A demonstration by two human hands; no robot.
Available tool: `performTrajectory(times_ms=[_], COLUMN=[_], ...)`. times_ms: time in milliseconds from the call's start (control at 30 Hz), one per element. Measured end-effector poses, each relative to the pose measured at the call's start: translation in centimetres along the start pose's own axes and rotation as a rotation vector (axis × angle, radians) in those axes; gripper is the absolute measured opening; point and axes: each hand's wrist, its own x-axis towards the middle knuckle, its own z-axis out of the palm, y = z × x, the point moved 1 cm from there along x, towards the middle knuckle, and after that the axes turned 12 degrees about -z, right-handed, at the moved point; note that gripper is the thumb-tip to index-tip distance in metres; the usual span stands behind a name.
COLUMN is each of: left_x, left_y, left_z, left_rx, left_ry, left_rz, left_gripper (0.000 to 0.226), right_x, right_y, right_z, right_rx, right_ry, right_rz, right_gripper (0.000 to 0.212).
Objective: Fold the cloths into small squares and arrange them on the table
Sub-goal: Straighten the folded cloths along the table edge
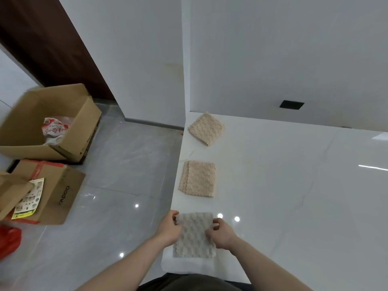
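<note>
A folded grey textured cloth [194,238] lies at the near left corner of the white table [283,185]. My left hand [169,227] pinches its left edge near the top corner. My right hand [221,233] pinches its right edge. Two folded beige cloths lie along the table's left edge: one in the middle [197,179], lying flat and squared, and one farther back [206,128], turned at an angle.
Left of the table is a grey tiled floor with an open cardboard box [48,124] holding a bag, a smaller box [42,192] with red tape, and a red bag [8,240]. A white wall stands behind the table, with a black outlet [291,105].
</note>
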Motion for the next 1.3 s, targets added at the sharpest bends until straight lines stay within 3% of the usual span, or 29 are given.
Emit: performTrajectory(times_ms=[133, 333, 467, 633, 833, 1000, 1300], left_x=[0.4, 2.6, 4.7, 7.8, 12.8, 16.0, 19.4], left_y=[1.6, 4.3, 11.6, 21.1, 27.8, 30.9, 31.1], left_z=[-1.2, -5.0, -8.1, -9.2, -8.7, -9.3, -9.1], left_rx=[0.107, 0.314, 0.198, 0.155, 0.388, 0.512, 0.511], left_ry=[-0.010, 0.021, 0.165, 0.152, 0.185, 0.207, 0.147], left_rz=[0.076, 0.010, 0.103, 0.213, 0.326, 0.348, 0.322], left_gripper=[0.026, 0.046, 0.039, 0.040, 0.048, 0.054, 0.061], right_x=[0.1, 1.5, 5.4, 9.8, 16.7, 20.0, 23.5], right_y=[-0.3, -1.1, -4.2, -11.7, -15.4, -13.6, -14.1], right_z=[-0.5, -4.4, -9.8, -15.2, -16.7, -16.1, -17.6], right_rx=[-0.003, -0.005, -0.073, -0.068, 0.031, 0.057, -0.019], right_ry=[0.014, 0.049, 0.176, 0.339, 0.268, 0.216, 0.233], right_rz=[0.021, 0.050, -0.030, -0.165, -0.127, -0.073, -0.076], right_gripper=[0.046, 0.056, 0.059, 0.056, 0.067, 0.071, 0.064])
